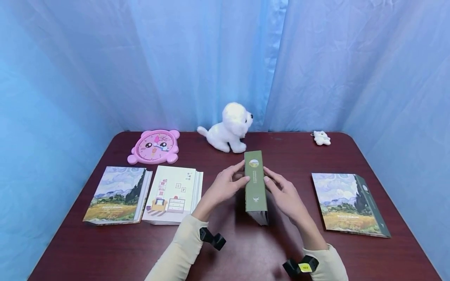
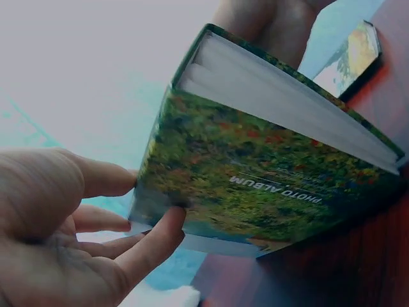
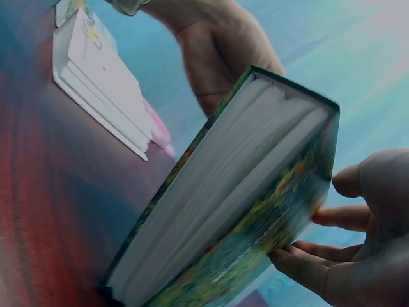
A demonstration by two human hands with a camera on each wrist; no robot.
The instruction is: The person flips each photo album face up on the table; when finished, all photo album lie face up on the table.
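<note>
A thick photo album point(image 1: 256, 183) stands on its fore edge in the middle of the table, its green spine facing up. Against its left side, my left hand point(image 1: 225, 185) touches the cover with extended fingers, thumb near the spine. My right hand point(image 1: 284, 193) does the same on the right side, fingertips on the cover. In the left wrist view, the flowery cover of the album point(image 2: 255, 173) reads "PHOTO ALBUM", with fingers point(image 2: 153, 252) laid on it. White pages of the album point(image 3: 217, 179) show between the covers in the right wrist view.
Left lie a landscape-covered album point(image 1: 116, 193) and a cream album point(image 1: 172, 195) beside it. Another landscape album point(image 1: 346, 203) lies right. Behind are a pink clock point(image 1: 154, 146), a white plush dog point(image 1: 230, 128) and a small white plush point(image 1: 321, 137). Blue curtains point(image 1: 197, 58) surround the table.
</note>
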